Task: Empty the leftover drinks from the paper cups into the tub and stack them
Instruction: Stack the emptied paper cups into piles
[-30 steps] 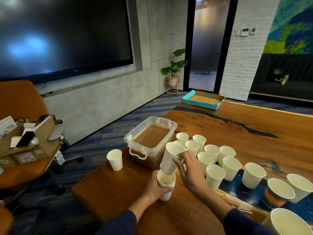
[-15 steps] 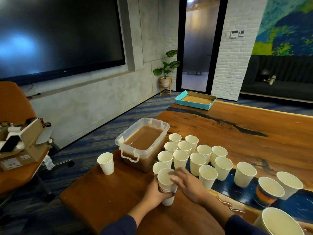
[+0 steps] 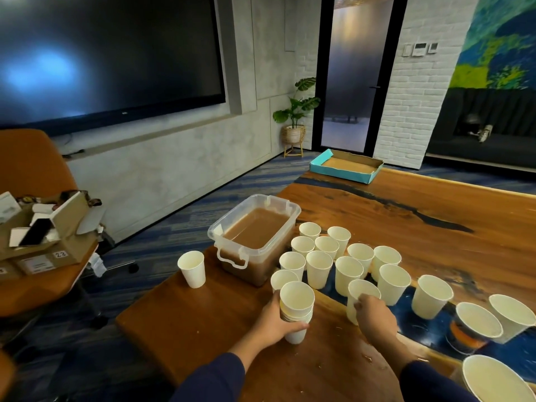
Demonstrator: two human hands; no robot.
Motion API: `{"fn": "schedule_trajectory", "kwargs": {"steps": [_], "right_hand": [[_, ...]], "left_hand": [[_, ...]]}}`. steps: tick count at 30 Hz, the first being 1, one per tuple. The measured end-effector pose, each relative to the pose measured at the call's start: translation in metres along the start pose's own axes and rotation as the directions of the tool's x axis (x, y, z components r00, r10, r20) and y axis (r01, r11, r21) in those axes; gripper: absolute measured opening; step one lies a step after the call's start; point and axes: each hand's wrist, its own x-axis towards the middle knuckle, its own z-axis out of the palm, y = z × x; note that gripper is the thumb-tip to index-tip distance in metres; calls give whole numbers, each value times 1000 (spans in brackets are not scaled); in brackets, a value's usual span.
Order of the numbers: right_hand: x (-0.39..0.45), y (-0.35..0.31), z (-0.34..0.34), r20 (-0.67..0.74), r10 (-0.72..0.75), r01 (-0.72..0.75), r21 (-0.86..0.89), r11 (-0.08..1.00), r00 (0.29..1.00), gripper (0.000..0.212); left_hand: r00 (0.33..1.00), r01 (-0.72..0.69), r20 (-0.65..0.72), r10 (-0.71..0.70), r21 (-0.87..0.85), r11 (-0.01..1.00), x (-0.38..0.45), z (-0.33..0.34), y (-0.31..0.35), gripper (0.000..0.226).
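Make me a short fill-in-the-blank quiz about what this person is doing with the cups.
The left hand grips a ___ of cups.
The right hand holds a single ___ beside it.
The clear tub holds ___ liquid.
One lone cup stands to the ___ of the tub.

Missing words: stack; cup; brown; left

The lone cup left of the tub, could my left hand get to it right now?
Probably not straight away. The left hand grips the cup stack, so it isn't free. The path to the lone cup looks open across bare table, with the tub off to its right.
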Motion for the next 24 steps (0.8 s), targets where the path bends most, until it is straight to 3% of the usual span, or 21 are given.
{"fn": "schedule_trajectory", "kwargs": {"steps": [4,7,10,13,15,18,20,24], "right_hand": [[-11,-27,-8,-163,-134,146,62,987,978,22],[-20,-57,-25,-360,-253,330,168,929,898,26],[-34,-82,-42,-561,-370,560,212,801,741,17],[-44,-94,-43,-654,-515,697,27,716,554,14],[-48,-92,-32,-597,-609,732,-53,680,522,15],[-48,-80,-9,-285,-702,716,-73,695,653,18],[-48,-67,7,-61,-708,706,-46,706,704,27],[-48,-62,6,96,-684,676,101,730,723,32]], "left_hand": [[1000,-6,-1,6,-8,1000,2,0,-4,96],[1000,3,-20,-3,-6,1000,5,2,-5,96],[1000,2,-25,-2,6,1000,5,3,-4,97],[1000,-4,-11,3,-3,1000,3,2,-3,92],[1000,16,-9,-16,5,1000,2,1,-2,90],[999,34,-20,-33,95,995,4,1,0,81],[998,62,-32,-60,58,996,3,0,0,78],[998,55,-2,-55,24,998,3,-1,1,84]]}}
